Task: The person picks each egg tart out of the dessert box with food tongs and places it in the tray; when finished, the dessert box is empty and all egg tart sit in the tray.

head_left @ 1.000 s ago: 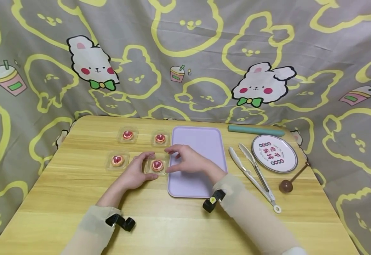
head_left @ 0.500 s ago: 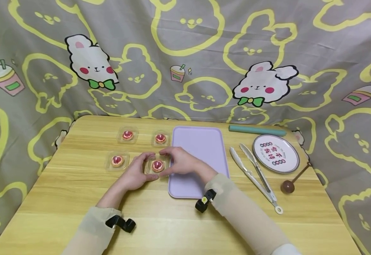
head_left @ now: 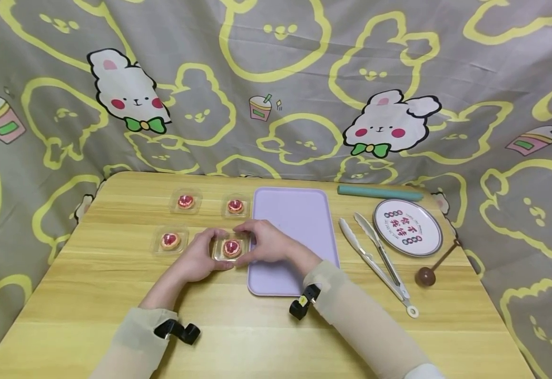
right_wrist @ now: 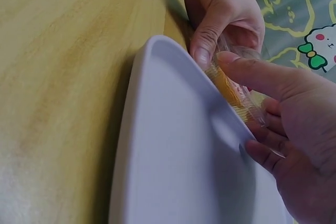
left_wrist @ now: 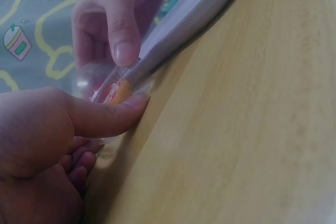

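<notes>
Between my two hands is a clear plastic box point(head_left: 220, 246) with a small red-topped tart point(head_left: 232, 249) inside. My left hand point(head_left: 198, 258) grips its left side, the thumb along the near edge. From the right, my right hand point(head_left: 268, 243) holds it with thumb and fingers curled over the corners. In the right wrist view the two thumbs nearly meet at the box's near side, and the tart's orange crust point(right_wrist: 228, 88) shows through the plastic. The left wrist view has the box point(left_wrist: 109, 85) close over the table, tilted in that view and partly hidden by the thumbs.
Three more boxed tarts stand left and behind: one point(head_left: 169, 241), another point(head_left: 186, 201) and a third point(head_left: 235, 206). A lilac tray point(head_left: 295, 210) lies under my right wrist. Further right are tongs point(head_left: 375, 258), a plate point(head_left: 407, 227), a brown ball-ended stick point(head_left: 425, 276) and a teal roll point(head_left: 379, 192).
My right hand has come left, from beside the box onto its right side. My left hand has stayed at the left side. The head view has shifted slightly.
</notes>
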The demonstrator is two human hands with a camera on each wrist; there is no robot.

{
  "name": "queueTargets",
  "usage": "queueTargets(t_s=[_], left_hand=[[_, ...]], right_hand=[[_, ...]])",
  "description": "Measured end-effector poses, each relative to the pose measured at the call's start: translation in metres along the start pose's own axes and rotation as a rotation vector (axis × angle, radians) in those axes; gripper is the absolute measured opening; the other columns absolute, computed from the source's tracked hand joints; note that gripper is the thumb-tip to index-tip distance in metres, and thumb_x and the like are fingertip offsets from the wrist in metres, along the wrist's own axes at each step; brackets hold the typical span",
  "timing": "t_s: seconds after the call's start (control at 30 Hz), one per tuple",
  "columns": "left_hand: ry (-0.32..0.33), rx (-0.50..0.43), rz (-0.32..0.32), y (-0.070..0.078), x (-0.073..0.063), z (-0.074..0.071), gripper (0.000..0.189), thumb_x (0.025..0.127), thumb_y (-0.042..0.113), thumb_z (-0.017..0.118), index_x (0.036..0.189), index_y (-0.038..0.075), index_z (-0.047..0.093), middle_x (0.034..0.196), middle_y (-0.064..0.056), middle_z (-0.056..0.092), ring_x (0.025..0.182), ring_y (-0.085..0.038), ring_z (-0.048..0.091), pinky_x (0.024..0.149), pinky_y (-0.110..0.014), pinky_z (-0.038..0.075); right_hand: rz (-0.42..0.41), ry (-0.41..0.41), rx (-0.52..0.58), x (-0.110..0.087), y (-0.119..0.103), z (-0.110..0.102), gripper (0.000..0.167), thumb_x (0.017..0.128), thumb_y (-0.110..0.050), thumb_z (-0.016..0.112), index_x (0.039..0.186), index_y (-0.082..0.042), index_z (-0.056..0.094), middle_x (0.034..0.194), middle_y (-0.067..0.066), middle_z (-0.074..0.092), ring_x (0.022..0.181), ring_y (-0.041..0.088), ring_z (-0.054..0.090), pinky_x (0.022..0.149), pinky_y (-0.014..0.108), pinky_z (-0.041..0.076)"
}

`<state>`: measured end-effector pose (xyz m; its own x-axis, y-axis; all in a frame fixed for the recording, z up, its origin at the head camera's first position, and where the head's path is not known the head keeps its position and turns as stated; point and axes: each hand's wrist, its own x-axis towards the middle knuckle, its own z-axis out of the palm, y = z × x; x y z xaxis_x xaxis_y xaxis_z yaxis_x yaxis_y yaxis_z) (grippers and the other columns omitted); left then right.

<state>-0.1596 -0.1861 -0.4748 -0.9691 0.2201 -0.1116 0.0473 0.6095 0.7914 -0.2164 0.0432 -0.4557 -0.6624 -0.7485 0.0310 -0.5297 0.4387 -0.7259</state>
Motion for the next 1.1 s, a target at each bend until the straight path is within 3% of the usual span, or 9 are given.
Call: queueTargets(t_s=[0.53, 1.1], left_hand=[[0.025, -0.001, -0.001, 0.0005, 0.0003, 0.0005, 0.076, 0.068, 0.014, 0.101, 0.132, -0.002, 0.062, 0.128, -0.018, 0.065, 0.124, -0.04, 0.058, 0.114, -0.06, 0.04], [0.016, 0.027, 0.005, 0.0028, -0.0004, 0.0004, 0.071, 0.068, 0.015, 0.099, 0.128, 0.001, 0.064, 0.125, -0.013, 0.065, 0.119, -0.037, 0.06, 0.11, -0.059, 0.045]], right_hand=[[-0.05, 0.052, -0.03, -0.0037, -0.0021, 0.006, 0.083, 0.072, -0.024, 0.101, 0.141, 0.002, 0.061, 0.138, 0.012, 0.065, 0.13, 0.021, 0.059, 0.116, 0.028, 0.04], [-0.046, 0.076, -0.093, -0.0072, -0.0042, 0.0101, 0.086, 0.073, -0.03, 0.101, 0.143, -0.001, 0.061, 0.14, 0.009, 0.063, 0.131, 0.022, 0.058, 0.118, 0.033, 0.038]])
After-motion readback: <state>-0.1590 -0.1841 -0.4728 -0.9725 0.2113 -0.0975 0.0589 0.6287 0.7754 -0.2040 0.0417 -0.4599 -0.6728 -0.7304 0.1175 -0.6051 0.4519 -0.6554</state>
